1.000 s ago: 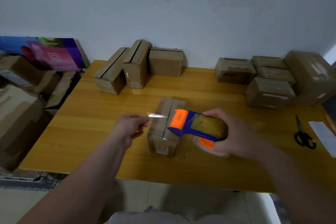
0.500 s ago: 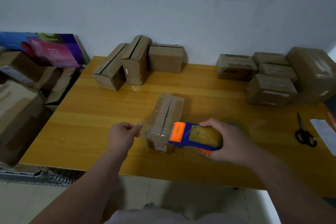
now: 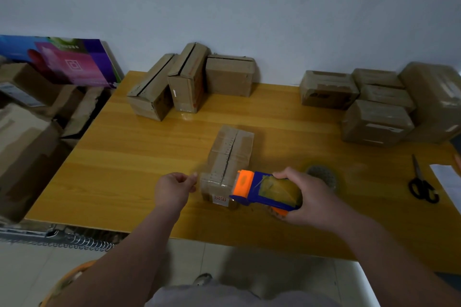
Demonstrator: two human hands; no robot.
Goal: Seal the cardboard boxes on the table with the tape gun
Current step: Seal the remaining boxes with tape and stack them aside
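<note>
A small cardboard box [image 3: 230, 154] lies lengthwise in the middle of the wooden table [image 3: 139, 157], its top flaps meeting in a centre seam. My right hand [image 3: 309, 197] grips the blue and orange tape gun [image 3: 267, 190], whose orange head rests at the box's near right end. My left hand [image 3: 174, 188] sits just left of the box's near end, fingers pinched on the end of a clear tape strip that stretches across the box toward the gun. The strip itself is barely visible.
Three unsealed boxes [image 3: 187, 82] stand at the back centre by the wall. A stack of several boxes [image 3: 379, 107] fills the back right. A tape roll [image 3: 321, 177] lies behind my right hand. Scissors [image 3: 421, 184] and paper [image 3: 446, 179] lie far right. More cartons [image 3: 27, 137] sit left of the table.
Both hands have come down and toward me, from above the box top to its near end. The tape gun's head has dropped to the box's near right corner.
</note>
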